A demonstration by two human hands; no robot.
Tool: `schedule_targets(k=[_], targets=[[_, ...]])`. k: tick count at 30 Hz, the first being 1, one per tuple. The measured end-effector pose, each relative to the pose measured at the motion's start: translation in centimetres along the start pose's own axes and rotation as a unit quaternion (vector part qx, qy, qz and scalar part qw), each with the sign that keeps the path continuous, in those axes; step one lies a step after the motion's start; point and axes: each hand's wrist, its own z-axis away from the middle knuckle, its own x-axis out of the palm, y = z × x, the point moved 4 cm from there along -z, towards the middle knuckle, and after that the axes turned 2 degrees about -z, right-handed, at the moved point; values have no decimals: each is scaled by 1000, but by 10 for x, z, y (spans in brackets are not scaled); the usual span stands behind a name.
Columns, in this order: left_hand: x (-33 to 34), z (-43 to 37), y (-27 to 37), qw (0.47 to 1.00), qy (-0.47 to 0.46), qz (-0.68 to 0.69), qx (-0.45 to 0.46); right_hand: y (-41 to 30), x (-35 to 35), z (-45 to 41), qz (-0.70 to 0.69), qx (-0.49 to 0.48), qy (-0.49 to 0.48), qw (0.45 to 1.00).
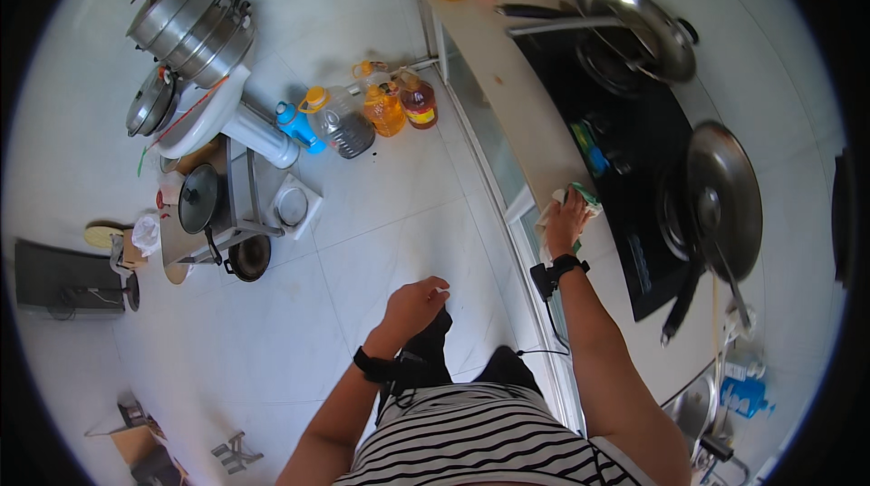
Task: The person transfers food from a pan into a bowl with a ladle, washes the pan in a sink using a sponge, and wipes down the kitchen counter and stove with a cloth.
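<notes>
A white and green cloth [542, 224] lies bunched under my right hand [569, 217], which presses it on the light countertop [499, 88] by the counter's front edge. The black glass cooktop [622, 214] is just to the right of that hand. My left hand [414, 306] hangs over the floor in front of my body, fingers loosely curled, holding nothing. Both wrists wear black straps. On the cooktop, a metal wok [726, 193] with a dark handle and a ladle in it sits on the near burner. A second wok [639, 34] stands on the far burner.
Oil bottles [384, 112] and a large plastic jug [340, 122] stand on the tiled floor. At left are a pedestal sink [234, 88] with a stacked steamer [197, 23], and a metal table [234, 193] with a lidded pan. A sink basin [697, 411] is at lower right.
</notes>
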Motion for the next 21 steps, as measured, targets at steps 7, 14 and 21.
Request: schedule_targets(k=[7,14,21], targets=[[-89,-77,-47,999,-31,6,-16,-51,54,-80,-56,26,57,996],[-117,-139,-72,998,-43,31,-42,-113,105,-173,-136,22,55,989],[-160,-214,-77,997,-70,-1,-42,-138,166,-278,-125,13,-22,992]])
